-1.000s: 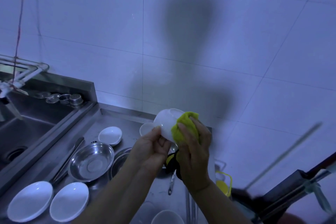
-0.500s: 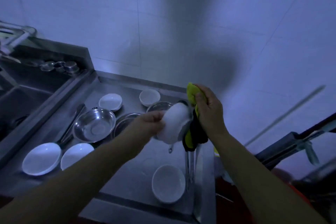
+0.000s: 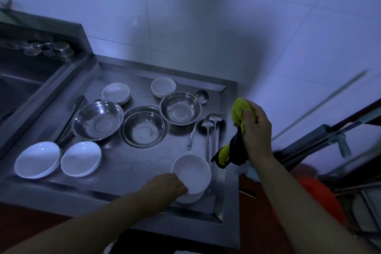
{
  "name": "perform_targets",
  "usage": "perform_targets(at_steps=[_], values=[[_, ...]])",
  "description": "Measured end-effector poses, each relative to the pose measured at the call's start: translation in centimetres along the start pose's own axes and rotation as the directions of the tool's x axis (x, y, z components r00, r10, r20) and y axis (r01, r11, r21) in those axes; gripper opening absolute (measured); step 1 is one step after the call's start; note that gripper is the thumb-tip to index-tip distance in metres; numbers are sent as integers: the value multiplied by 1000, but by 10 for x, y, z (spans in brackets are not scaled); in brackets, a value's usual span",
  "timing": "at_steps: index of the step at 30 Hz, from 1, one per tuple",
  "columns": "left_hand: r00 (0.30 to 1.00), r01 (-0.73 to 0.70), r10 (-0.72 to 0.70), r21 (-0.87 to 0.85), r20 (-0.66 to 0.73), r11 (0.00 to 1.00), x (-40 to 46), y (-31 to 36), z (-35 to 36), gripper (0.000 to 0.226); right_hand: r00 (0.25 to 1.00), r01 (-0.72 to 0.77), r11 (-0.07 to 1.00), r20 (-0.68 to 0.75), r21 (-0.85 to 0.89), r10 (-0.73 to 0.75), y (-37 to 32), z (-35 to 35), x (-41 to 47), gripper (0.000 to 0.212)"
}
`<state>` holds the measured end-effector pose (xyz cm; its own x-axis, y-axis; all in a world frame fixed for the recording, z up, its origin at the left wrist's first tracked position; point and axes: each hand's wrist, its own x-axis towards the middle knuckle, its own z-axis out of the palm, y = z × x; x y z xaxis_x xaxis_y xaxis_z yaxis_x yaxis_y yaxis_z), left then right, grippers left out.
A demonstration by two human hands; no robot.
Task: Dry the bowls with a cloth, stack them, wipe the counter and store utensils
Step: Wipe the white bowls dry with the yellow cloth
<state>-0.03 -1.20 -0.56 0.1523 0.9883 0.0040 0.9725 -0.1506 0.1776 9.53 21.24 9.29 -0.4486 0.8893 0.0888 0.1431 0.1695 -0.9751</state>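
Note:
My left hand (image 3: 165,184) grips the near rim of a white bowl (image 3: 192,173), which sits nested on another white bowl at the front right of the steel counter (image 3: 127,163). My right hand (image 3: 254,130) holds a bunched yellow and black cloth (image 3: 237,128) above the counter's right edge. Three steel bowls (image 3: 98,120) (image 3: 144,127) (image 3: 180,108) sit mid-counter. White dishes lie at the front left (image 3: 37,160) (image 3: 81,159) and at the back (image 3: 115,93) (image 3: 163,86). Ladles and spoons (image 3: 207,136) lie along the right side.
A sink (image 3: 18,80) lies to the left with small steel cups (image 3: 49,48) on its ledge. A long utensil (image 3: 71,118) lies left of the steel bowls. White tiled wall behind. A metal rack (image 3: 329,136) and an orange object (image 3: 315,200) are at the right.
The left hand carried the white bowl down from mid-air onto the other white bowl at the front right. The right hand drew the cloth away to the right. The view tilted down.

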Motion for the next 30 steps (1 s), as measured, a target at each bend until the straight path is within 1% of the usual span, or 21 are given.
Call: perform_targets(at_steps=[2,6,7,9,10,12,13,14,15,16,17,18,19,20,21,22,23,24,27,28,30], values=[[998,-64,65,27,-11,998,-2,-1,5,25,1000,-8,1000,-9,6,8,0,-1,-3,21],[996,-84,85,56,-21,995,-10,0,8,5,999,-28,999,16,27,28,0,2,-9,23],[995,-95,96,56,-26,994,-12,-2,9,7,999,-31,999,23,38,30,0,4,-10,22],[996,-86,88,52,-22,995,-14,-2,9,21,999,-24,998,33,64,22,-2,10,-13,21],[997,-74,75,41,-12,996,-14,-2,7,22,999,-13,997,38,73,10,-3,13,-15,21],[998,-71,71,40,1,997,-15,-1,3,11,998,13,998,65,68,-18,-8,20,-19,22],[999,-47,47,51,3,998,-15,-2,2,13,996,18,998,88,68,-24,-10,24,-21,22],[1000,16,-17,-29,-3,999,-15,-1,0,26,993,25,998,114,63,-32,-12,28,-23,23],[988,133,-144,-162,-56,978,-14,-2,-3,36,990,39,998,137,42,-44,-15,33,-25,24],[938,282,-332,-333,-103,900,-11,-3,-12,41,986,57,998,155,12,-58,-19,39,-27,26],[846,371,-507,-502,-163,781,-7,-5,-27,39,983,72,997,170,-9,-69,-22,45,-28,30],[725,374,-649,-658,-233,654,-1,-10,-43,35,979,89,996,185,-15,-85,-25,53,-30,34],[615,298,-748,-803,-251,515,5,-14,-63,34,972,117,993,206,-12,-112,-29,61,-32,40],[556,186,-804,-912,-209,366,10,-21,-83,34,961,153,988,235,-7,-147,-34,70,-36,47],[551,89,-824,-973,-129,212,13,-28,-101,35,947,186,982,267,-2,-179,-40,80,-40,55],[572,15,-818,-996,-65,90,14,-35,-115,38,931,219,976,299,-1,-209,-45,91,-44,61],[596,-18,-803,-1000,-13,3,13,-41,-126,38,912,264,965,327,-5,-247,-50,102,-48,64],[604,-45,-797,-998,6,-41,9,-47,-135,33,889,322,947,349,-14,-297,-54,113,-53,66],[577,-158,-816,-985,-30,-75,-16,-66,-148,17,819,462,886,397,-29,-414,-62,138,-61,78],[570,-187,-820,-979,-40,-82,-27,-72,-150,17,816,466,885,397,-20,-421,-65,144,-60,82],[575,-198,-815,-978,-67,-59,-50,-86,-156,17,863,375,927,362,8,-352,-73,156,-58,88]])
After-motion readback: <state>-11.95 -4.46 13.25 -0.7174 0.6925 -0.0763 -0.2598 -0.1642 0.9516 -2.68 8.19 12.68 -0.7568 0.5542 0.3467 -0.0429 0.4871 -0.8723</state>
